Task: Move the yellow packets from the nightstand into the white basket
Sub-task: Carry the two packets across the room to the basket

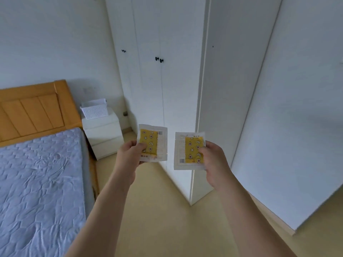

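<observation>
Yellow packets are pinched upright, one (pixel 152 143) in the left hand (pixel 128 156), one (pixel 189 151) in the right hand (pixel 213 160).

Bare forearms, hands (pixel 128 154); no sleeves.

Setting: a home bedroom. Evidence: bed (pixel 40 182) with quilted grey-blue mattress and orange wooden headboard (pixel 33 112); white two-drawer nightstand (pixel 104 134) beside it, white perforated basket (pixel 94 109) on top; tall white wardrobe (pixel 157 71) with black knobs; pale yellow floor (pixel 163 219); plain white walls.
</observation>
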Available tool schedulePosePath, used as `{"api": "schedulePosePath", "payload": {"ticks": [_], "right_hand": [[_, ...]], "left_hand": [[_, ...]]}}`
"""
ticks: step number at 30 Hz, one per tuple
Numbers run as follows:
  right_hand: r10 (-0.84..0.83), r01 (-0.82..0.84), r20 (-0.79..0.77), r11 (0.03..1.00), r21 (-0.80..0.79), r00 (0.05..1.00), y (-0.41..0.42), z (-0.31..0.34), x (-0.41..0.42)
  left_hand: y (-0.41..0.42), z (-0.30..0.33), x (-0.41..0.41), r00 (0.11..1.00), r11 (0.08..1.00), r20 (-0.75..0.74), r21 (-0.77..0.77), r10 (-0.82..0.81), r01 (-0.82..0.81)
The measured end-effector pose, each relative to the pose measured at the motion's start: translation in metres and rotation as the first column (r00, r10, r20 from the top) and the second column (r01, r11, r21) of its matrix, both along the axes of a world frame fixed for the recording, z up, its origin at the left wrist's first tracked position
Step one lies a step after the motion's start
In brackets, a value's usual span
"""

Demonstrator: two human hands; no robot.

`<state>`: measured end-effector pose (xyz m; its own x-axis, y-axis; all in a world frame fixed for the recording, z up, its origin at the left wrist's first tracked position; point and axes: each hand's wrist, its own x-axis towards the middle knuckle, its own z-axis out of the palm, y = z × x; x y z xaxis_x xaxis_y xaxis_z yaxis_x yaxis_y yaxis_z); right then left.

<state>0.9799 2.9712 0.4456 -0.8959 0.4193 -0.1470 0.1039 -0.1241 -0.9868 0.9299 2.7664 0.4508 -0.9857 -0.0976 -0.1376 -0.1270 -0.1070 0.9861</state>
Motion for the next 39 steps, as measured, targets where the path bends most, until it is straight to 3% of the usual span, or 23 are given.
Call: {"api": "schedulePosePath", "payload": {"ticks": [5,9,13,25,39], "right_hand": [[0.123,-0.123,-0.002,0.992,-0.035,0.992,-0.017,0.014,-0.135],[0.291,-0.290,0.009,0.955,-0.063,0.957,-0.057,0.013,-0.226],[0.359,-0.356,0.023,0.931,-0.081,0.933,-0.102,0.003,-0.323],[0.444,-0.445,0.034,0.896,0.011,0.895,-0.246,0.022,-0.618],[0.491,-0.489,0.061,0.871,-0.050,0.869,-0.359,-0.016,-0.941]], "left_hand": [[-0.023,0.024,-0.099,0.986,0.987,-0.040,0.020,0.159,-0.158],[-0.060,0.017,-0.165,0.970,0.969,0.024,0.049,0.243,-0.244],[-0.109,0.008,-0.255,0.931,0.925,0.052,0.105,0.361,-0.364],[-0.251,0.020,-0.528,0.911,0.901,0.071,0.136,0.405,-0.411],[-0.351,-0.016,-0.827,0.869,0.868,0.087,0.061,0.488,-0.493]]}}
